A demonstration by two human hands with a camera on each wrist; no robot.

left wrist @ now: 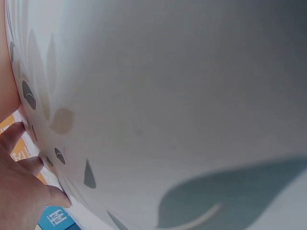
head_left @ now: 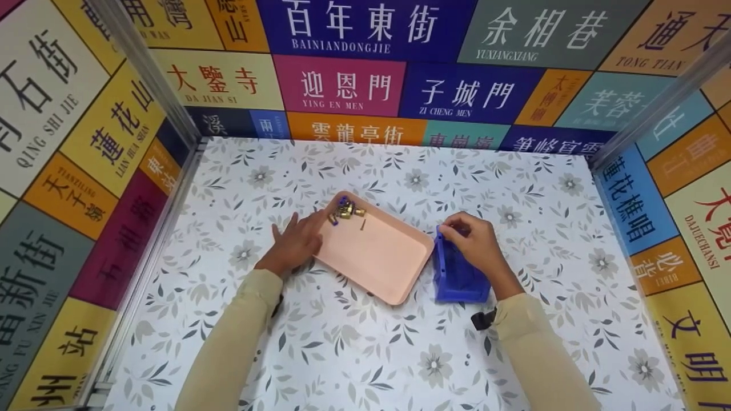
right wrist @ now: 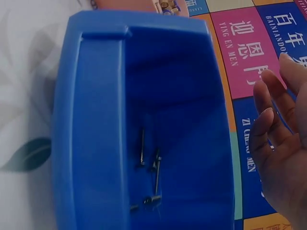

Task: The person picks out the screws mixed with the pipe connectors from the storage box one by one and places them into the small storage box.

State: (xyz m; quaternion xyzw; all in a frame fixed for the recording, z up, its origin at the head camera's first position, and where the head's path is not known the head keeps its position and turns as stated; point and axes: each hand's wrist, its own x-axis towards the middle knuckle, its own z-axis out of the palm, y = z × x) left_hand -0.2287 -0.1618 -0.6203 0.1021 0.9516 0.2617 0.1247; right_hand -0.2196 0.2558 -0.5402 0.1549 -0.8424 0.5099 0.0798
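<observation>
A pink tray (head_left: 377, 257) lies slantwise in the middle of the flowered table. In its far corner sit small brass and blue parts (head_left: 343, 210), with one dark screw (head_left: 363, 224) beside them. My left hand (head_left: 296, 244) lies flat against the tray's left edge, its fingers straight and reaching toward those parts; its fingers (left wrist: 21, 177) show at the tablecloth in the left wrist view. A blue bin (head_left: 457, 277) stands at the tray's right. My right hand (head_left: 464, 233) hovers over the bin's far end, its fingers (right wrist: 280, 143) relaxed and holding nothing. Several dark screws (right wrist: 151, 179) lie inside the blue bin (right wrist: 96, 120).
Walls with coloured sign panels (head_left: 354, 85) close the table on the left, back and right. Metal posts (head_left: 154, 74) stand at the back corners. The flowered cloth (head_left: 371, 354) stretches toward me in front of the tray and bin.
</observation>
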